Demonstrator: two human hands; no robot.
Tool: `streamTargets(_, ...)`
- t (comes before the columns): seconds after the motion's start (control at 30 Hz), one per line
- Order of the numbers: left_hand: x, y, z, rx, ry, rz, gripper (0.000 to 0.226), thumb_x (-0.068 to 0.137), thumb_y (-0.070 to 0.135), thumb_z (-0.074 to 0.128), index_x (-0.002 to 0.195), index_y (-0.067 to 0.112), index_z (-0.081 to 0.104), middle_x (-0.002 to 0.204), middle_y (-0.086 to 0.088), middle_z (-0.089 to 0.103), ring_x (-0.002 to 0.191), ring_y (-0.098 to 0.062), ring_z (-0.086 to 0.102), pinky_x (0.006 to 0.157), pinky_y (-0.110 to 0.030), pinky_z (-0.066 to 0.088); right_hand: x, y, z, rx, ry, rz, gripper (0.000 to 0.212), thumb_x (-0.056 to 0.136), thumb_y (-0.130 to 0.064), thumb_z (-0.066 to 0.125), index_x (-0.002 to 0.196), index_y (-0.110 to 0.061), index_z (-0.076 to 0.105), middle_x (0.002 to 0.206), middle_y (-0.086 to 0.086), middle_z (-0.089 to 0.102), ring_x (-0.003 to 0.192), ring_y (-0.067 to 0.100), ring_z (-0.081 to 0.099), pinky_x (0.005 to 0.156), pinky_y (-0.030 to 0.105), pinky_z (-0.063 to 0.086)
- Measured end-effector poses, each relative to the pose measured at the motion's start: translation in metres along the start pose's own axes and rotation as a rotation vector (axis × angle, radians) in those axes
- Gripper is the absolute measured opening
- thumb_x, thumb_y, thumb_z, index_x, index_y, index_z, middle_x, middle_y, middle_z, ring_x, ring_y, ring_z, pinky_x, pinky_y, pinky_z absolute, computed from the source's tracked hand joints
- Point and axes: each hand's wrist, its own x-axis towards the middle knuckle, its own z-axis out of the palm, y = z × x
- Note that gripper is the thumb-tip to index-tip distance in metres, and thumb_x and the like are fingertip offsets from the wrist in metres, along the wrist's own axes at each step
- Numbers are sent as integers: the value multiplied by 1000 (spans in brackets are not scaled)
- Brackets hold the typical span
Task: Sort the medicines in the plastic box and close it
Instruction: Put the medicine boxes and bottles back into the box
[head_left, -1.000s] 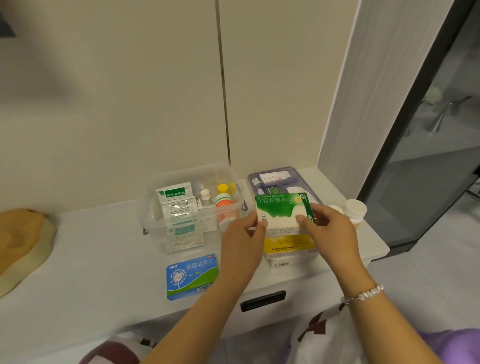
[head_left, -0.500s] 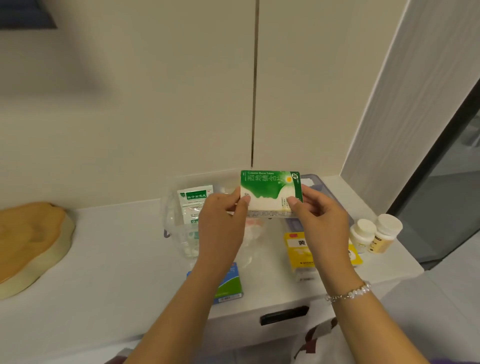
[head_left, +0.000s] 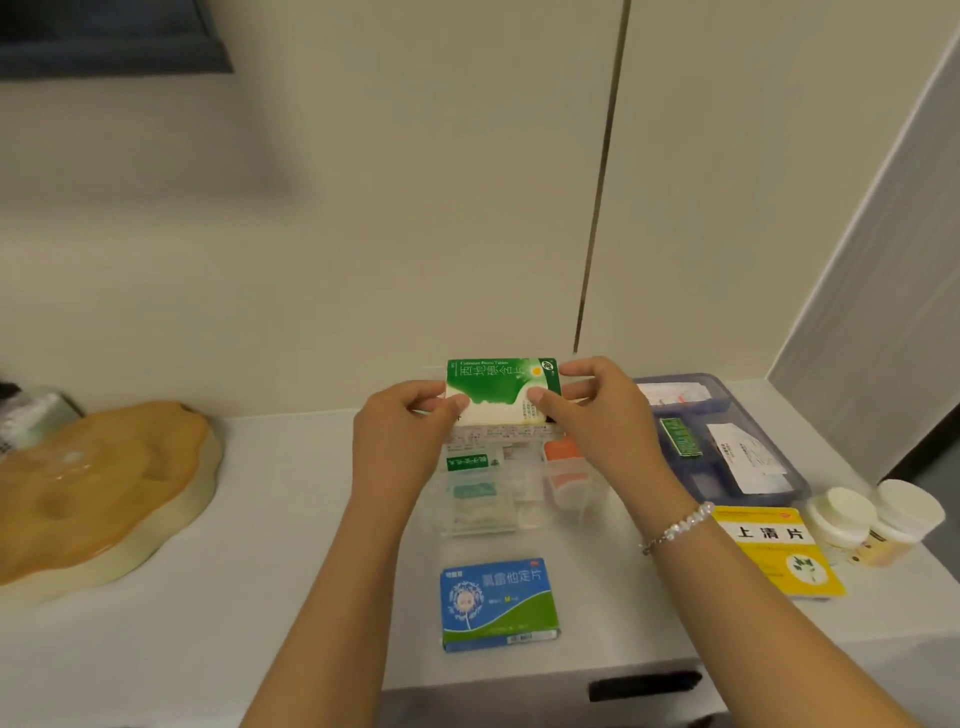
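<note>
Green-and-white tablet carton (head_left: 501, 391) sits pinched at both ends by your left hand (head_left: 402, 439) and right hand (head_left: 597, 415), above the clear plastic box (head_left: 519, 493). Dropped crooked, it could jam on the sachets (head_left: 472, 486) inside and stop the lid shutting.

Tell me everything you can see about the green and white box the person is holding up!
The green and white cardboard medicine box is a flat rectangle, green on top with white print and a small yellow sun, fading into white below. It looks closed. It is held upright in the air, its front facing the camera, above the clear plastic box. The left hand pinches its left edge and the right hand its right edge. Nothing else touches it.
</note>
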Motion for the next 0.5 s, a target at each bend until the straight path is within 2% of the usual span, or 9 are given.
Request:
streamTargets(0.07,3,-8,-3,24,-27,-26,18,76,28,71,92,20,71,72,13,67,66,1,60,68,-34,54,7,2,6,-12,-97,40,46,75,-36,72,116,-23,53,85,-3,66,75,11,64,63,26,53)
streamTargets(0.13,7,-16,-6,42,-54,-58,4,75,26,71,78,24,72,70,7,70,63,-7,61,62,-27,53,13,6,10,-84,-178,61,46,76,-37,70,118,-26,53,85,-2,66,77,11,63,69,28,51)
streamTargets(0.2,11,-24,-8,53,-67,-89,8,76,25,71,67,27,70,68,5,69,59,-9,60,47,-15,47,19,10,12,-105,-236,97,37,76,-34,71,109,-30,56,81,-3,64,74,10,62,69,29,51)
streamTargets(0.23,12,-27,-8,50,-78,-111,9,76,24,71,67,26,71,69,2,69,56,-10,58,39,-13,43,21,12,13,-100,-270,123,28,76,-32,72,100,-31,57,79,-3,64,71,11,63,68,31,53)
streamTargets(0.3,14,-33,-8,60,-84,-134,4,76,24,71,73,22,72,75,-5,66,57,-10,54,34,-8,38,24,14,18,-104,-339,168,19,76,-26,73,81,-33,56,73,-2,65,64,13,64,64,31,56)
streamTargets(0.4,16,-39,-7,121,-48,-114,22,75,25,72,96,20,68,98,-6,59,76,-14,55,46,-6,39,29,16,27,-196,-383,189,16,76,-25,72,79,-27,56,68,-3,65,58,10,64,56,25,54)
streamTargets(0.5,18,-42,-6,83,-44,-144,39,78,26,70,113,22,56,115,-8,55,93,-18,55,74,-27,47,33,17,35,-292,-433,183,15,77,-24,71,83,-16,61,64,-2,65,56,10,62,65,28,54)
